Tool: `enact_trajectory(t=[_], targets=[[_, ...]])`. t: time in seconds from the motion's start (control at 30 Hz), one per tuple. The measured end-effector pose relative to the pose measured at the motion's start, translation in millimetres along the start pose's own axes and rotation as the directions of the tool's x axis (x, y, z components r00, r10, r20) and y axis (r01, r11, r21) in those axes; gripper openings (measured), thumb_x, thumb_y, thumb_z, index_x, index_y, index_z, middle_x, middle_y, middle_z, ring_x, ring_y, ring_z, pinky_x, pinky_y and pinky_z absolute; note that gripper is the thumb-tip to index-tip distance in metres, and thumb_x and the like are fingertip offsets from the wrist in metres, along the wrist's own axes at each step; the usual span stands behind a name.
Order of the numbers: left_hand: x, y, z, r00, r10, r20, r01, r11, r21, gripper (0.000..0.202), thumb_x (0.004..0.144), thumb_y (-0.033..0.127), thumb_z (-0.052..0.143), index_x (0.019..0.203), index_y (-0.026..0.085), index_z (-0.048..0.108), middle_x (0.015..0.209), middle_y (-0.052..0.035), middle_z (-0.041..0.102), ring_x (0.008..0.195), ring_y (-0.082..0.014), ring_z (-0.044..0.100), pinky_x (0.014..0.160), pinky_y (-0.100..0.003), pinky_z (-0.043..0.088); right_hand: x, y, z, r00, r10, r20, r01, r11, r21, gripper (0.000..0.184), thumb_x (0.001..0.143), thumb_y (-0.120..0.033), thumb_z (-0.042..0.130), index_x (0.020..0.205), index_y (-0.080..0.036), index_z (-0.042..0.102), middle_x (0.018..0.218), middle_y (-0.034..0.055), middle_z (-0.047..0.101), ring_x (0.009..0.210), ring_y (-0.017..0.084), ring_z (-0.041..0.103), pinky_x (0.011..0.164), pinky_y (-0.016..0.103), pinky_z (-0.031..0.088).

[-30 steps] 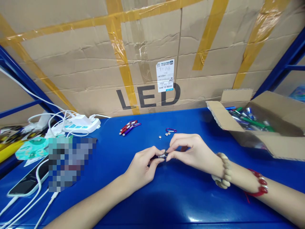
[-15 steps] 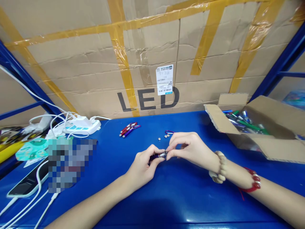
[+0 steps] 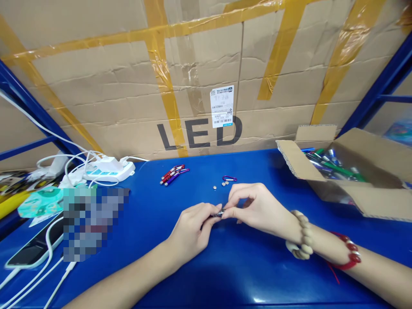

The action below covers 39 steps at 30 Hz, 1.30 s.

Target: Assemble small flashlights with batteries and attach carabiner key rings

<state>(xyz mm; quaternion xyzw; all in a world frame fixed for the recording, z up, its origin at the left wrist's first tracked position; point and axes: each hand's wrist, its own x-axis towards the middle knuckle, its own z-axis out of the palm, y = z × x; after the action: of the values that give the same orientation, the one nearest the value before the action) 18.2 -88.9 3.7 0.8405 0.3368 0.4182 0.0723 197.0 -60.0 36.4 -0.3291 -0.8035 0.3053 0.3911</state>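
While both forearms reach in from the bottom left and lower right over the glossy blue counter (image 3: 193, 283), the left hand (image 3: 195, 225) pinches a slim tube (image 3: 220, 213) near the centre of the frame, and the right hand (image 3: 259, 210) presses thumb and fingertips together at its silvery end. Compared with half a second ago, less of the tube shows between the fingers, and the purple clip (image 3: 229, 179) beyond, then partly covered, is in full view; both grips remain, so fine work at that end seems to be continuing, though what the right fingertips enclose cannot be told. Matte pale beads (image 3: 307, 238) and a red cord (image 3: 352, 248) with shiny beads ring the right wrist. Farther up, three round metallic discs (image 3: 224, 184) lie just below the clip; left of them, red and purple torches (image 3: 173, 177) form a tight slanted bunch. Toward the right edge, a corrugated box (image 3: 380, 197) with spread flaps holds smooth green, blue and silver pieces; at the left, a white power strip (image 3: 125, 172) trails soft cables. Behind, a creased carton (image 3: 112, 98), stamped LED and crossed with shiny amber tape, fills the upper frame.
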Motion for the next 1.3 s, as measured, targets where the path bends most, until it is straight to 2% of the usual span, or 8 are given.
enact_trajectory(t=[0.07,0.17,0.3,0.47,0.7,0.9,1.07,1.3], targets=[[0.3,-0.6,0.0,1.0,0.029,-0.002,-0.029,0.999,0.026,0.013,0.085,0.01,0.045,0.082,0.018,0.056,0.074,-0.0036,0.067,0.067,-0.0139,0.064,0.063,-0.021,0.05,-0.8,-1.4,0.7,0.988,0.143,0.051,-0.148,0.985,0.094,0.031,0.063,-0.043,0.071,0.056,-0.013,0.065,0.06,0.0018,0.059,0.049,0.009,0.055,0.041,0.018,0.045],[0.5,-1.6,0.3,0.999,0.046,0.001,-0.046,0.997,0.054,0.011,0.085,0.011,0.047,0.084,0.017,0.057,0.073,-0.0039,0.067,0.065,-0.0134,0.063,0.062,-0.021,0.05,-1.1,-2.4,1.9,0.924,0.358,0.136,-0.381,0.898,0.219,0.035,0.058,-0.045,0.073,0.056,-0.012,0.061,0.059,0.0008,0.058,0.044,0.009,0.054,0.038,0.019,0.048],[0.6,-3.0,1.6,0.999,0.031,-0.006,-0.031,0.997,0.071,0.01,0.085,0.012,0.048,0.088,0.016,0.057,0.075,-0.0035,0.067,0.065,-0.0128,0.063,0.063,-0.021,0.05,1.3,-1.5,1.9,0.871,0.458,0.179,-0.49,0.834,0.254,0.034,0.054,-0.042,0.076,0.057,-0.012,0.06,0.053,-0.0009,0.056,0.044,0.009,0.054,0.038,0.02,0.05],[2.8,-3.1,1.7,0.997,-0.059,0.039,0.058,0.998,0.025,0.018,0.085,0.013,0.049,0.101,0.018,0.057,0.086,-0.004,0.07,0.073,-0.0132,0.065,0.067,-0.021,0.051,5.4,2.0,-1.8,0.857,0.467,0.217,-0.513,0.814,0.272,0.033,0.053,-0.039,0.077,0.059,-0.011,0.062,0.051,-0.0004,0.058,0.045,0.008,0.055,0.037,0.017,0.049],[4.7,-4.0,-0.2,0.999,-0.034,0.039,0.033,0.999,0.022,0.027,0.085,0.015,0.05,0.11,0.018,0.059,0.089,-0.0053,0.071,0.073,-0.0149,0.066,0.069,-0.025,0.053,7.1,4.0,-2.9,0.876,0.435,0.21,-0.478,0.843,0.246,0.033,0.054,-0.04,0.076,0.063,-0.011,0.065,0.054,0.0008,0.06,0.047,0.009,0.055,0.036,0.016,0.048],[5.1,-3.8,0.4,0.993,-0.116,0.032,0.117,0.992,-0.037,0.024,0.083,0.015,0.053,0.105,0.02,0.062,0.097,-0.0046,0.071,0.085,-0.0161,0.067,0.078,-0.025,0.053,7.0,8.7,-2.7,0.904,0.383,0.191,-0.419,0.883,0.211,0.033,0.058,-0.042,0.073,0.067,-0.011,0.066,0.055,0.001,0.06,0.047,0.008,0.056,0.036,0.015,0.048],[8.3,-2.9,-1.2,0.982,-0.186,0.035,0.188,0.979,-0.074,0.021,0.083,0.015,0.052,0.1,0.02,0.063,0.098,-0.0037,0.07,0.087,-0.0164,0.066,0.079,-0.025,0.052,7.8,6.6,-5.9,0.889,0.397,0.227,-0.446,0.864,0.233,0.034,0.066,-0.044,0.067,0.068,-0.01,0.064,0.048,-0.0021,0.055,0.039,0.006,0.051,0.035,0.015,0.048],[15.5,-0.6,-2.7,0.934,-0.342,0.103,0.353,0.928,-0.121,0.015,0.085,0.016,0.047,0.09,0.018,0.061,0.076,-0.0009,0.069,0.066,-0.0126,0.064,0.065,-0.021,0.05,8.8,12.9,-4.5,0.9,0.376,0.223,-0.42,0.885,0.201,0.038,0.068,-0.047,0.064,0.076,-0.01,0.066,0.052,-0.0002,0.058,0.042,0.007,0.054,0.037,0.016,0.05]])
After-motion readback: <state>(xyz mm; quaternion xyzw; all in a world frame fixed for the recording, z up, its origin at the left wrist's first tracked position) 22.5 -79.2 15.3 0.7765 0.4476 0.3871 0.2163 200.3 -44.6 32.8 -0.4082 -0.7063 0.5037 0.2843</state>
